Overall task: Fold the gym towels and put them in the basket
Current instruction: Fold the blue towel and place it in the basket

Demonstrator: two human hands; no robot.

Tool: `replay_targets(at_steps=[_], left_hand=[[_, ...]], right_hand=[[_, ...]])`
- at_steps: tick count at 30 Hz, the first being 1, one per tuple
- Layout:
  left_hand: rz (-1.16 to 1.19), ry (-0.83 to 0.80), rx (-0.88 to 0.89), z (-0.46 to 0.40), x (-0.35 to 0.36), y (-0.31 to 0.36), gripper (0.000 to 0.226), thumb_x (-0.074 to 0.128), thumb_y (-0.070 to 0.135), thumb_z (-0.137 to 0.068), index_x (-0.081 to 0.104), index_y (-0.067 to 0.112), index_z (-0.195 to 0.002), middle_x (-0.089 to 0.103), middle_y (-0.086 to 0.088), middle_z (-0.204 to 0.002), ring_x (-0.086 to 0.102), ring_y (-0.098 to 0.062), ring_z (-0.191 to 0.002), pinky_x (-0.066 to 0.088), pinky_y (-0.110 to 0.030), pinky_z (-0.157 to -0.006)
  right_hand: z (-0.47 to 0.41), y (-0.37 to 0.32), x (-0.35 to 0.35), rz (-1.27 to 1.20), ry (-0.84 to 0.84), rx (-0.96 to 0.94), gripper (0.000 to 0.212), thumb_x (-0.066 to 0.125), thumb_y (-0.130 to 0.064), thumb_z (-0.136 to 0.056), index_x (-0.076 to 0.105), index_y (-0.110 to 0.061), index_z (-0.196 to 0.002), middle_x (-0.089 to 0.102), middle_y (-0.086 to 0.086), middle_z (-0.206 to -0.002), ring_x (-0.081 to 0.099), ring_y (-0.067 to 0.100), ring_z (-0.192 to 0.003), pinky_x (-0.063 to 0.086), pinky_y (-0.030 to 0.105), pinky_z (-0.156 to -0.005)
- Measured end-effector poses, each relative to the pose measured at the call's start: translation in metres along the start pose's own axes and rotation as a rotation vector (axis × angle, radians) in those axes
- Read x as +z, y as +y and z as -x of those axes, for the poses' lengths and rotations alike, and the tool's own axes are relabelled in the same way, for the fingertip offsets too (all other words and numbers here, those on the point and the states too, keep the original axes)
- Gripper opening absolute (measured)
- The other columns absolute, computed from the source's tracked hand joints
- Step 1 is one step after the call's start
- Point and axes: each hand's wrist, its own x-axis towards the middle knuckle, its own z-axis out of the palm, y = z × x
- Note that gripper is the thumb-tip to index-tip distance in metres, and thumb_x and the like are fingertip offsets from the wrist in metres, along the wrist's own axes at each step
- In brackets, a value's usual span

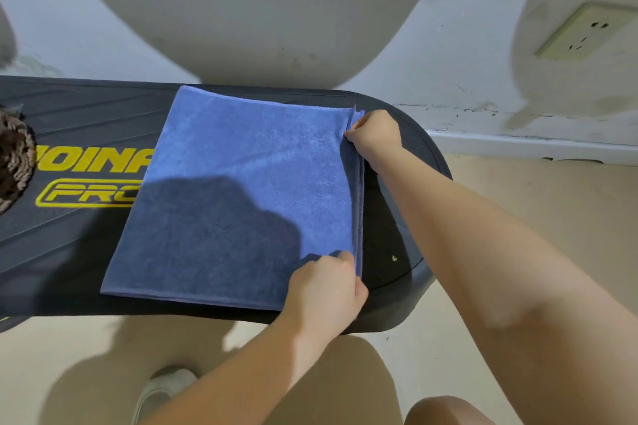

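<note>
A blue towel [238, 190] lies folded flat on the black worktop [79, 107], near its rounded right end, with its layered open edges stacked along the towel's right side. The right hand [374, 134] pinches the towel's far right corner, fingers curled around the layers. The left hand [326, 290] grips the near right corner, close to the worktop's near edge, thumb on top of the cloth. Yellow lettering [93, 179] on the worktop shows to the left of the towel, partly covered by it. A brown woven object [13, 166] sits at the worktop's left end, cut off by the frame. A wall socket [583, 31] is on the wall beyond.
</note>
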Motion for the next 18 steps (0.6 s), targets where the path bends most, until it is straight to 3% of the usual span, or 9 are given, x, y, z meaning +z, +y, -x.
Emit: replay_targets(at_steps=[4,7,9,11,14,16,18], left_hand=[[0.193,0.001,0.050,0.005,0.004,-0.006,0.032,0.015,0.037,-0.075,0.036,0.014,-0.067,0.055,-0.002,-0.055,0.048,-0.022,-0.049,0.035,-0.023,-0.042],[0.252,-0.039,0.039,0.004,0.003,-0.004,0.030,0.013,0.038,-0.070,0.033,0.017,-0.063,0.064,-0.003,-0.059,0.061,-0.021,-0.056,0.050,-0.034,-0.053],[0.233,-0.077,0.040,0.002,0.003,-0.001,0.019,0.024,0.031,-0.073,0.030,0.017,-0.062,0.061,-0.002,-0.058,0.057,-0.020,-0.054,0.045,-0.030,-0.048],[0.133,-0.083,0.053,0.000,0.003,0.003,0.020,0.031,0.027,-0.078,0.026,0.019,-0.061,0.049,0.001,-0.054,0.046,-0.019,-0.054,0.029,-0.024,-0.043],[0.028,-0.086,0.065,-0.001,0.004,0.007,0.019,0.038,0.025,-0.088,0.036,0.013,-0.073,0.041,-0.001,-0.058,0.044,-0.023,-0.063,0.020,-0.024,-0.044],[0.049,-0.114,0.082,-0.002,-0.001,0.009,0.025,0.040,0.035,-0.092,0.039,0.014,-0.080,0.040,-0.002,-0.060,0.044,-0.024,-0.064,0.023,-0.024,-0.045],[0.203,-0.129,0.068,-0.002,-0.013,0.006,0.027,0.039,0.041,-0.094,0.042,0.017,-0.082,0.046,0.000,-0.061,0.046,-0.022,-0.061,0.032,-0.027,-0.050]], right_hand=[[-0.002,0.001,-0.006,-0.179,0.020,0.004,0.030,0.053,-0.007,-0.083,0.037,-0.016,-0.058,0.050,0.003,-0.068,0.045,0.019,-0.067,0.036,0.026,-0.057],[-0.004,0.005,-0.013,-0.230,0.019,0.029,0.030,0.055,-0.009,-0.085,0.038,-0.017,-0.061,0.050,0.010,-0.076,0.046,0.019,-0.071,0.039,0.031,-0.062],[-0.004,0.008,-0.015,-0.182,0.029,0.033,0.027,0.054,-0.009,-0.085,0.042,-0.016,-0.062,0.050,0.011,-0.076,0.046,0.020,-0.070,0.040,0.031,-0.062],[-0.005,0.010,-0.015,-0.135,0.029,0.029,0.021,0.054,-0.007,-0.084,0.046,-0.015,-0.066,0.050,0.011,-0.074,0.046,0.019,-0.067,0.039,0.028,-0.058],[-0.008,0.010,-0.014,-0.018,0.025,0.003,0.017,0.055,-0.008,-0.085,0.049,-0.013,-0.070,0.051,0.011,-0.071,0.047,0.019,-0.065,0.033,0.025,-0.052],[-0.007,0.007,-0.012,0.078,0.042,-0.012,0.012,0.056,-0.013,-0.088,0.052,-0.009,-0.077,0.049,0.008,-0.066,0.046,0.019,-0.060,0.030,0.024,-0.047],[-0.001,0.005,-0.010,0.108,0.117,-0.008,0.014,0.055,-0.020,-0.090,0.052,-0.007,-0.092,0.053,0.008,-0.078,0.053,0.026,-0.075,0.035,0.026,-0.053]])
